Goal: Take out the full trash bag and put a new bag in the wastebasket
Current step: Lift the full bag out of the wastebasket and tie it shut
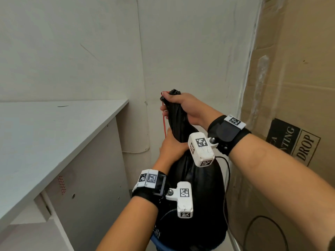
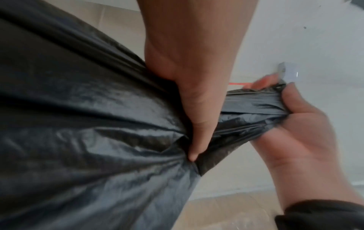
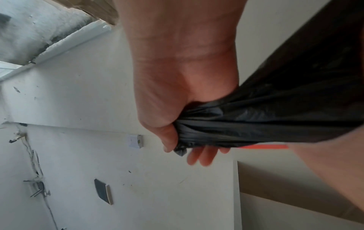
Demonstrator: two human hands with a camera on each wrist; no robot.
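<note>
A full black trash bag stands upright in the corner, its bottom inside a blue wastebasket that shows only at its rim. The bag's neck is gathered into a tight rope. My right hand grips the top of the neck, seen close in the right wrist view. My left hand grips the neck lower down, where the bag bulges out, thumb pressed into the folds. A red drawstring hangs loose beside the neck.
A white desk stands close on the left. A large cardboard box leans against the wall on the right. White walls meet right behind the bag. Black cables run down on the right.
</note>
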